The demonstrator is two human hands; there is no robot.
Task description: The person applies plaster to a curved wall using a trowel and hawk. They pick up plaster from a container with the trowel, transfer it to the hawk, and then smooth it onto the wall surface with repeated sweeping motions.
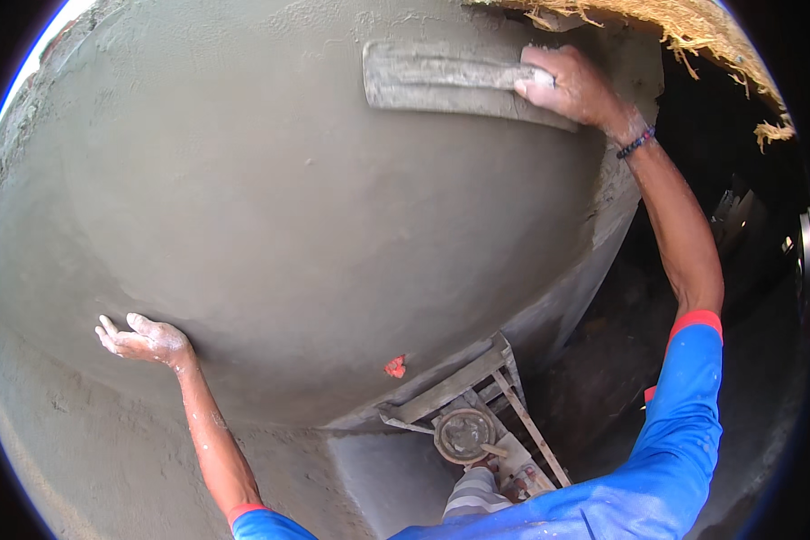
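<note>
My right hand [571, 85] is closed round the handle of a long, flat plastering trowel [441, 81]. Its blade lies against the grey, freshly plastered wall [288, 198] near the top of the view, below a ragged fibrous edge. On the left, my left hand [144, 340] is raised close to the lower part of the plaster, holding nothing, with its fingers stretched out and apart. White residue covers its fingers; whether they touch the wall I cannot tell. A small red patch [394, 366] shows low on the plastered surface.
Below stands a wooden stand or scaffold [459, 387] bearing a round pan of mortar [468, 435], with a tool handle [495, 449] at its rim. My foot [484, 463] is beside the pan. Straw-coloured fibres [693, 31] overhang at top right, above a dark space.
</note>
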